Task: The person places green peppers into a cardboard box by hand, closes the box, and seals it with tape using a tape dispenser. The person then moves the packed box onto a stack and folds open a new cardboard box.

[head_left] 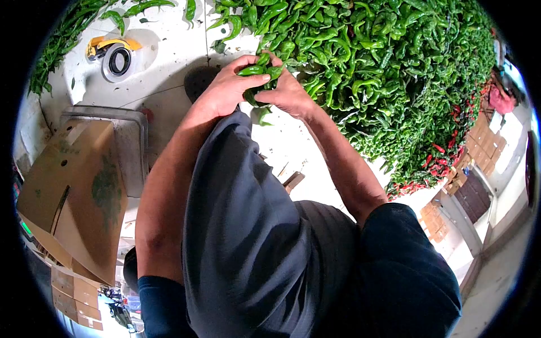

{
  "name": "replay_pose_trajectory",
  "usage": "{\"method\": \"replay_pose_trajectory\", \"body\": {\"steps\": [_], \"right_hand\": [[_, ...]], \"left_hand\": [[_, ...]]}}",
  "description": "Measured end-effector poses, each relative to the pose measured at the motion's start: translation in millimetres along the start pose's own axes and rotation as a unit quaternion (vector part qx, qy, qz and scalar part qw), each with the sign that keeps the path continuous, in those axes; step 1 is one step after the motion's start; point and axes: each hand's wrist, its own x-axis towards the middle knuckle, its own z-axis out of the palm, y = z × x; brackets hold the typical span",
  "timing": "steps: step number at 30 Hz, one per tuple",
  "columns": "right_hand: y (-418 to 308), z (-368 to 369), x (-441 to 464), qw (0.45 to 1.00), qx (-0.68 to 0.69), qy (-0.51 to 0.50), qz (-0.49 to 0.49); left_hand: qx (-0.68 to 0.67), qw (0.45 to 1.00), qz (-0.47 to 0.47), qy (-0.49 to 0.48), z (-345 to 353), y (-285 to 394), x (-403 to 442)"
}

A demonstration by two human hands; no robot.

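Several green peppers [252,71] sit bunched between two cupped hands, glossy and bright, smooth-skinned, slender and slightly curved, with darker green on their shaded sides. The left hand [224,90] is partly curled, its thumb laid along the nearer peppers; the right hand [292,97] closes in from the other side, fingers bent round the back of the bunch and thumb below it. The peppers lie at the fingers and thumbs rather than deep in the palms, some poking up between the two hands; their exact number is hidden. One loose pepper [264,116] shows just under the hands, against the white floor [169,56]. Near the right hand spreads a big heap of green peppers [366,67], with red peppers [437,163] along its far right edge.
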Motion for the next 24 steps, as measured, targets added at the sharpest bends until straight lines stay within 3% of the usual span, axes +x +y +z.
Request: {"method": "replay_pose_trajectory", "body": {"steps": [2, 4, 6, 7, 10, 12, 14, 15, 19, 22, 24], "right_hand": [[-9.5, -0.6, -8.0, 0.998, -0.045, -0.012, 0.029], [-4.3, 1.7, -19.4, 0.992, -0.123, -0.003, -0.004], [13.2, 3.8, -31.2, 0.998, 0.044, -0.031, 0.044], [21.6, 12.5, -42.9, 0.983, 0.162, 0.023, 0.087], [26.4, 23.3, -62.3, 0.98, 0.125, 0.085, 0.131], [42.5, 36.7, -67.7, 0.977, 0.121, 0.151, 0.091], [52.7, 44.8, -65.9, 0.976, 0.049, 0.196, 0.076], [59.9, 44.2, -63.6, 0.973, -0.019, 0.204, 0.109], [108.1, 63.4, -39.1, 0.957, -0.04, 0.26, 0.121], [102.7, 64.5, -34.2, 0.963, 0.02, 0.261, 0.066], [88.2, 59.6, -34.7, 0.956, 0.164, 0.232, 0.072]], "left_hand": [[0.038, 0.999, -0.002, -0.026, 1.8, -8.8, 0.3], [0.001, 0.997, -0.069, -0.04, 5.2, -16.8, -6.6], [0.015, 0.998, -0.05, -0.04, 9.5, -29.9, -9.1], [-0.005, 0.992, -0.113, -0.052, 12.2, -25.6, -11.7], [0.093, 0.98, -0.136, -0.111, 12.1, -37.8, -1.3], [0.095, 0.96, -0.227, -0.136, 19.2, -28.9, -2.6], [0.115, 0.944, -0.259, -0.17, 19.1, -28.5, 3.9], [0.127, 0.953, -0.193, -0.196, 10.5, -53.2, 17.5], [0.149, 0.958, -0.189, -0.157, -1.7, -63.2, 28.8], [0.148, 0.956, -0.214, -0.134, 0.6, -58.3, 32.7], [0.133, 0.961, -0.202, -0.134, -0.1, -53.7, 34.3]]}}
